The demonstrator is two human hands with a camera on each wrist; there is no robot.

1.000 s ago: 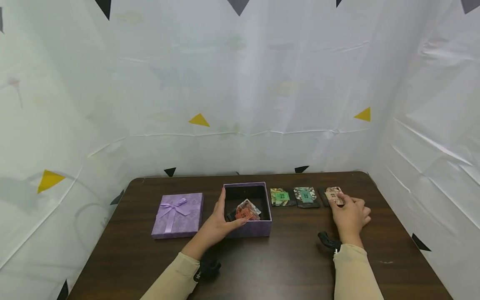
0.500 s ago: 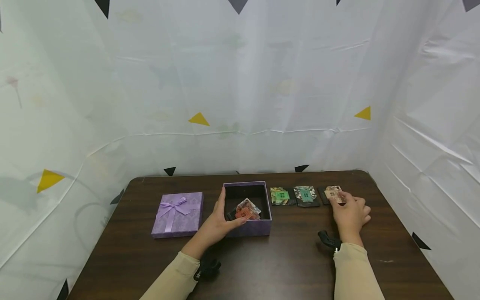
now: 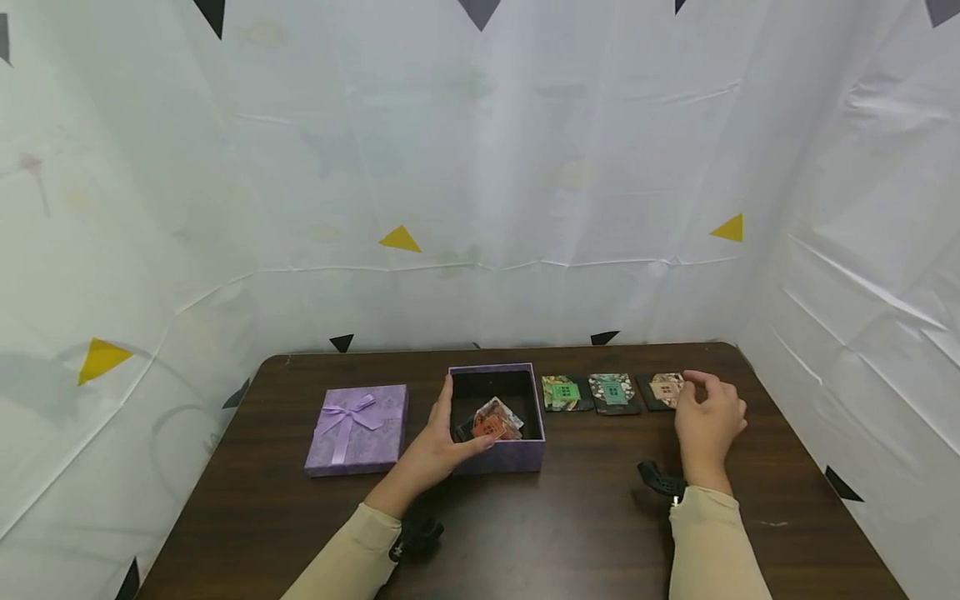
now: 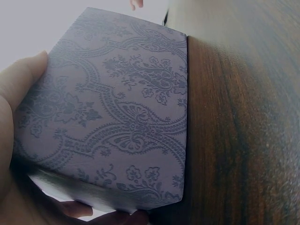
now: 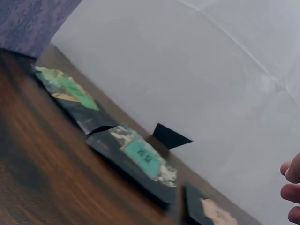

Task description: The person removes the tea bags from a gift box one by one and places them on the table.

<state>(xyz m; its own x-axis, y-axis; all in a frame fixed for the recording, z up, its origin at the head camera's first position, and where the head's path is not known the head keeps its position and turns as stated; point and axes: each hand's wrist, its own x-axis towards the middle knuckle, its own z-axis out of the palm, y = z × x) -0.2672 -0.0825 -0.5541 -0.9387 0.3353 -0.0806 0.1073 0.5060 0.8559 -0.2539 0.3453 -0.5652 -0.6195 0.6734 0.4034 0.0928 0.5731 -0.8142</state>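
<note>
My left hand holds the purple open box at its near left corner, thumb on the front wall and fingers along the side. In the left wrist view, the box's patterned wall fills the middle, with fingertips curling in below. Inside lie dark sachets, one with an orange label. My right hand is just right of a black sachet with a beige label, thumb and forefinger bent and nothing between them. Left of that sachet lie a teal-labelled one and a green-labelled one, in a row.
A purple lid with a ribbon bow lies on the table left of the box. The dark wooden table ends at a white sheet behind and at the sides. A wrist camera sits on the right wrist.
My right fingers have let go of the beige-labelled sachet and drawn back a little to the right; it now lies uncovered on the table. My left hand and the box have stayed put.
</note>
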